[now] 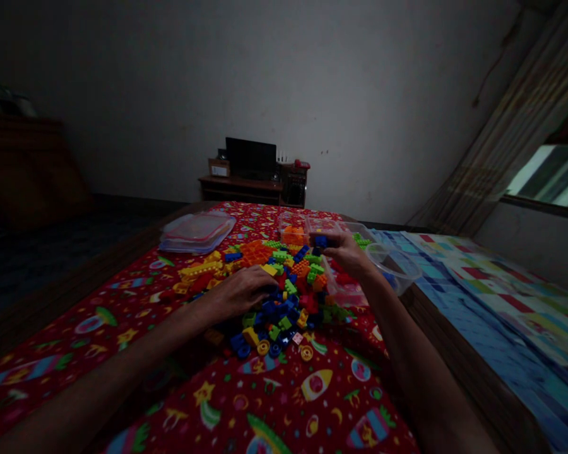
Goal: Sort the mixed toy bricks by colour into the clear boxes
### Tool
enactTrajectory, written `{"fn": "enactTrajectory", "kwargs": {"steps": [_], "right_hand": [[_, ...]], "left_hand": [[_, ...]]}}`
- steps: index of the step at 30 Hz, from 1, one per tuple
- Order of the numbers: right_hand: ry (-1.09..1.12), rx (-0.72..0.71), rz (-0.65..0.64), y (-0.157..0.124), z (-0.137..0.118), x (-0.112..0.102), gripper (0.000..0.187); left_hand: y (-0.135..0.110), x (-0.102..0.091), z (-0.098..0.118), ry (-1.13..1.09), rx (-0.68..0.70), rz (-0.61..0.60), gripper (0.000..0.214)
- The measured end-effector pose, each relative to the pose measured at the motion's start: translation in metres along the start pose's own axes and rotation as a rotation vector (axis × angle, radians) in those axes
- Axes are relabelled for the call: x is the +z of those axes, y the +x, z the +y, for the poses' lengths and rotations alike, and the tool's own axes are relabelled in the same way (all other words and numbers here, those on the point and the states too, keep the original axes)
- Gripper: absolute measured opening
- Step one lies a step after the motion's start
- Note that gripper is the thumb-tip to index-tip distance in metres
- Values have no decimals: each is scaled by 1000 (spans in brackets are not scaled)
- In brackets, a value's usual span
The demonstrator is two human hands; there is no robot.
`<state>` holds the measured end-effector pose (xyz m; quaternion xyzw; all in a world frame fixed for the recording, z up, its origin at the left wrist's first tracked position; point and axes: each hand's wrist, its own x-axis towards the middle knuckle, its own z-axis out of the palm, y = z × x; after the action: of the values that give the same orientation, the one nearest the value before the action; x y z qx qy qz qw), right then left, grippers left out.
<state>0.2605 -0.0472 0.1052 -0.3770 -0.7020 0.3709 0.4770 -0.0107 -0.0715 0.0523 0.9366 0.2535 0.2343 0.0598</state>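
Colourful toy building bricks (279, 309) lie in a loose pile on the red patterned cloth. My left hand (246, 290) rests over the left of the pile with its fingers curled down; what is under the fingertips is hidden. Beside its index finger shows a yellow brick (269, 270). My right hand (345, 251) is raised past the pile's far right side, its fingers closed on a blue brick (320, 241). Just beyond that hand stand clear plastic boxes, one with orange bricks (294, 236) in it and another with green bricks (361, 240).
Stacked clear plastic lids (197, 232) lie at the far left of the cloth (208, 391). A round clear tub (394, 268) stands at the right near the wooden edge, beside a bed-like surface with a patterned sheet (492, 277). A monitor (250, 157) stands on a desk by the wall.
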Motion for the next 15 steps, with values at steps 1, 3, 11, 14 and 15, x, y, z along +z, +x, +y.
{"fn": "enactTrajectory", "kwargs": {"steps": [1,3,11,14,15], "right_hand": [[-99,-40,96,0,-4,-12,45],[-311,-84,292,-3,-11,-40,49],[-966,184,581,-26,2,-120,57],[-1010,289,506,-30,13,-122,53],[-1033,287,515,-30,15,-120,51]], "left_hand": [[0,0,0,1,0,1,21],[0,1,-1,3,0,7,21],[-1,6,-7,15,13,22,21],[-1,6,-7,14,14,18,21],[-1,5,-7,15,12,14,21]]}}
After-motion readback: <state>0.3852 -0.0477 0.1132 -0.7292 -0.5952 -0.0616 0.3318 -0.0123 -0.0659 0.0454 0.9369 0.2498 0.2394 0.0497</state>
